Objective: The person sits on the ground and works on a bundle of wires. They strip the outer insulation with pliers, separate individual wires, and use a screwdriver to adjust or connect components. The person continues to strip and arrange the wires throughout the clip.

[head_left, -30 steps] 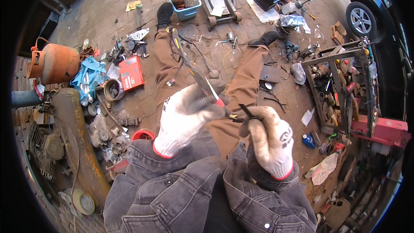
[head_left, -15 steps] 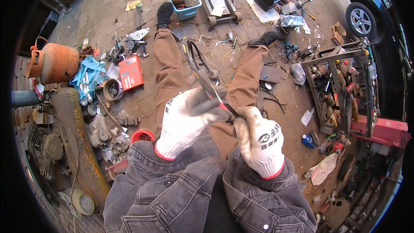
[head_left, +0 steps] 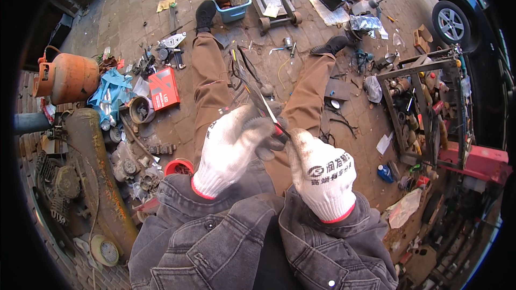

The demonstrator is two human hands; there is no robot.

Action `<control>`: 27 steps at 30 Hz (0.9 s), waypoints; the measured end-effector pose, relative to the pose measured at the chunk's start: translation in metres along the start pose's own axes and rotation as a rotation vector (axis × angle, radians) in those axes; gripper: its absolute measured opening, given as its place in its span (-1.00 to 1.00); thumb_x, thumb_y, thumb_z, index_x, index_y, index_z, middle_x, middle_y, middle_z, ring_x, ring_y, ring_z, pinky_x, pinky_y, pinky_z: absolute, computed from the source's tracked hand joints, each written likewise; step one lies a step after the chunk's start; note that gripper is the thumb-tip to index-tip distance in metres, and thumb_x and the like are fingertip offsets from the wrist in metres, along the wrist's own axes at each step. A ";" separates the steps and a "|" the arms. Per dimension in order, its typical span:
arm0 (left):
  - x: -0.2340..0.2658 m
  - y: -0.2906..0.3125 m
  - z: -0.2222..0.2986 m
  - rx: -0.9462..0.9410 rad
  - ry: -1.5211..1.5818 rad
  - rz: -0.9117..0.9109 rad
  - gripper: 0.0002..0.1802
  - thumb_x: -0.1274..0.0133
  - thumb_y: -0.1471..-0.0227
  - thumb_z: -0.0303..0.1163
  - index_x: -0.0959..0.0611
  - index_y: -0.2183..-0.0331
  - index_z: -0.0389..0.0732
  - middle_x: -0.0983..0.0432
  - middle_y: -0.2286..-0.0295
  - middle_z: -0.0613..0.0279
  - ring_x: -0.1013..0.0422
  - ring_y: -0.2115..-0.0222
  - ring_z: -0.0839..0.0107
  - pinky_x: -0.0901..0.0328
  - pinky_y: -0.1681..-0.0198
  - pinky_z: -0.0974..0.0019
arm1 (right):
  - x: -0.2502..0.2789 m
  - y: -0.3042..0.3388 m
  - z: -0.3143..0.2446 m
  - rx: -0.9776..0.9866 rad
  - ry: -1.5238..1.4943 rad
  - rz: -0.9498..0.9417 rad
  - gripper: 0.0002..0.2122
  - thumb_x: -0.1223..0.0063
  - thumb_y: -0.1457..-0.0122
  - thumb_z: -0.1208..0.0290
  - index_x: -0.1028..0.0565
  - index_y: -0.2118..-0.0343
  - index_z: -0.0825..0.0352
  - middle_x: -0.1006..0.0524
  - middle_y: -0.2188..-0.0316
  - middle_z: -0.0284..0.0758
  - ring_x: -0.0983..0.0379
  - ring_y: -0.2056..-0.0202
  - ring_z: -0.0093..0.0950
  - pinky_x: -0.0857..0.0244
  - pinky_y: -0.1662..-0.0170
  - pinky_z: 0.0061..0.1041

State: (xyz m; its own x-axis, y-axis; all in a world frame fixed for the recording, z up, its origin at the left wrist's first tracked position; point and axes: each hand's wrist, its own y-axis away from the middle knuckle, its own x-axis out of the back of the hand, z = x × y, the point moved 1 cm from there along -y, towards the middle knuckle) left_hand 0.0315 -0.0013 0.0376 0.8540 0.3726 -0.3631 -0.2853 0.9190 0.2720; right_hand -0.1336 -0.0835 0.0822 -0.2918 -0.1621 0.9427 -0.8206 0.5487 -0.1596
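Observation:
A long bundle of wires (head_left: 253, 92), dark with yellow and whitish strands, rises from between my hands toward the floor between my legs. My left hand (head_left: 226, 145), in a white knit glove with greyed fingers, is closed around its near end. A red piece (head_left: 278, 129) shows beside the left fingertips. From there a short black strip (head_left: 284, 131) reaches the fingertips of my right hand (head_left: 323, 177), gloved the same way and pinching it. Whether the strip is tape or a wire end I cannot tell. The fingers hide where it joins the bundle.
At the left are an orange gas cylinder (head_left: 75, 79), a red box (head_left: 164, 89) and scattered parts. A blue basin (head_left: 232, 12) and a wheeled metal frame (head_left: 274, 0) lie ahead. A metal rack (head_left: 419, 102) and a dark car (head_left: 457, 21) stand at the right.
My right hand has turned and moved slightly up and left, closer to the left fingers. The left hand has shifted a little left, and less of the black strip shows.

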 end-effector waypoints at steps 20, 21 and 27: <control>-0.014 -0.005 -0.013 0.065 0.032 0.171 -0.57 -0.02 -0.30 -0.26 -0.55 0.00 -0.44 -0.63 0.33 0.12 -0.58 0.50 0.46 -0.41 0.49 0.51 | 0.005 0.009 -0.004 0.064 0.196 -0.098 -0.92 -0.07 -0.18 0.46 -0.51 0.27 0.26 -0.34 0.64 -0.45 -0.36 0.65 -0.52 -0.18 0.65 -0.47; -0.014 -0.005 -0.014 0.082 0.024 0.184 -0.57 -0.02 -0.30 -0.26 -0.55 0.00 -0.45 -0.63 0.33 0.11 -0.58 0.50 0.46 -0.41 0.50 0.51 | 0.005 0.011 -0.003 0.050 0.175 -0.127 -0.91 -0.08 -0.18 0.46 -0.51 0.26 0.27 -0.35 0.63 -0.44 -0.36 0.64 -0.52 -0.19 0.65 -0.47; -0.004 -0.008 -0.010 0.019 0.032 0.171 -0.52 -0.08 -0.26 -0.18 -0.54 0.00 -0.41 -0.60 0.35 0.16 -0.59 0.48 0.47 -0.42 0.46 0.51 | -0.006 0.020 0.008 0.040 0.106 -0.168 -0.85 -0.07 -0.19 0.47 -0.53 0.19 0.36 -0.46 0.60 -0.35 -0.45 0.60 -0.45 -0.30 0.58 -0.44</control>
State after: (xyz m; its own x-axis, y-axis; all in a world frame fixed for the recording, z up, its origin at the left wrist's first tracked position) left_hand 0.0260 -0.0085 0.0279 0.7793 0.5272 -0.3388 -0.4165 0.8396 0.3486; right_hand -0.1523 -0.0783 0.0713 -0.0972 -0.1607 0.9822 -0.8728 0.4880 -0.0065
